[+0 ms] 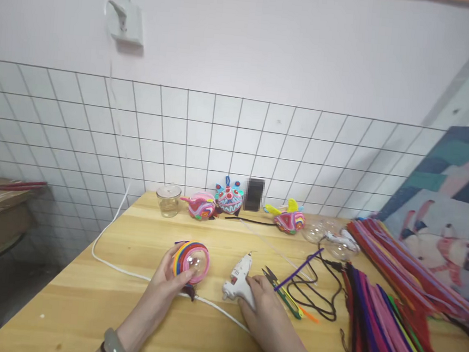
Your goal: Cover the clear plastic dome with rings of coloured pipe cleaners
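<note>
A white wall with a wire grid panel (221, 136) leaning against it backs a light wooden table (83, 305) in the head view. Along the table's far edge stand a small glass jar (168, 200) and three bright pipe-cleaner figures (228, 196). To the right, a thick heap of pipe cleaners (392, 299) of many colours runs down toward the near edge, beside a painted canvas (448, 216). The left hand (167, 285) cups a clear ball wrapped in coloured pipe cleaners (191, 260), fingers curled around its underside, at the table's middle. The right hand (266, 305) lies closed over the handle of a white glue gun (240, 278) resting on the table, its white cord (112, 264) trailing off the left edge. Small scissors (284, 292) and a black cable (318, 293) lie just right of that hand. The near left part of the table is bare wood, and its left edge drops to a dark floor (6, 298).
</note>
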Motion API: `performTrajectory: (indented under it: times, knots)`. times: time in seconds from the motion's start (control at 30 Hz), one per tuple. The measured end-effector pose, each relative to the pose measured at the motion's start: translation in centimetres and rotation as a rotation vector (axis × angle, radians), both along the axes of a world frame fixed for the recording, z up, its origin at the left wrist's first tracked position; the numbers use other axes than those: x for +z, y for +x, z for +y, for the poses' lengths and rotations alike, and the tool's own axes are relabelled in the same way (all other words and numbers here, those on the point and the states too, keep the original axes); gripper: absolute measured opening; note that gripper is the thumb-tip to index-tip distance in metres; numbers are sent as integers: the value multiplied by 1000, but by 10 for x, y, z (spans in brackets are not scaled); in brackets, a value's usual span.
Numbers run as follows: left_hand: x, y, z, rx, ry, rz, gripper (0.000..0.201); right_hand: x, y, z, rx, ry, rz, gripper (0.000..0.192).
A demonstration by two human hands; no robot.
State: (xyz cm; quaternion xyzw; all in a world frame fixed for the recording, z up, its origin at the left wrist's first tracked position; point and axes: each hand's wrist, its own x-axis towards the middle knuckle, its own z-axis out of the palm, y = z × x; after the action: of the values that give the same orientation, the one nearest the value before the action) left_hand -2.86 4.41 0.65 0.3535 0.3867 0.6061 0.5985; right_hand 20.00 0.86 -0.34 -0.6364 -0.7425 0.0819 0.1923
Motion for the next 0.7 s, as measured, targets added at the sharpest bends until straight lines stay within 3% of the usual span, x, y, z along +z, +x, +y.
performTrajectory:
  times: [0.1, 0.2, 0.27, 0.37, 0.47, 0.57, 0.7]
  knots:
    - [4, 2, -2, -57, -34, 31, 68, 17, 14, -2, -25, 9, -77, 32]
    - [7, 4, -4, -49, -38, 10, 67, 30, 45, 6, -22, 0, -157, 23]
    - [8, 6, -5, -45, -40, -1, 66, 33, 68, 15, 1, -8, -219, 16]
    - [6, 7, -5, -78, -45, 0, 64, 29, 89, 26, 73, -16, -301, 23]
    - [1, 8, -5, -81, -25, 4, 61, 20, 97, 32, 140, -14, -369, 24]
    - [-3, 10, -5, -89, 27, 4, 62, 18, 102, 34, 189, 25, -393, 10]
    - [-4, 9, -9, -141, 66, 16, 66, 34, 99, 31, 262, 137, -300, 28]
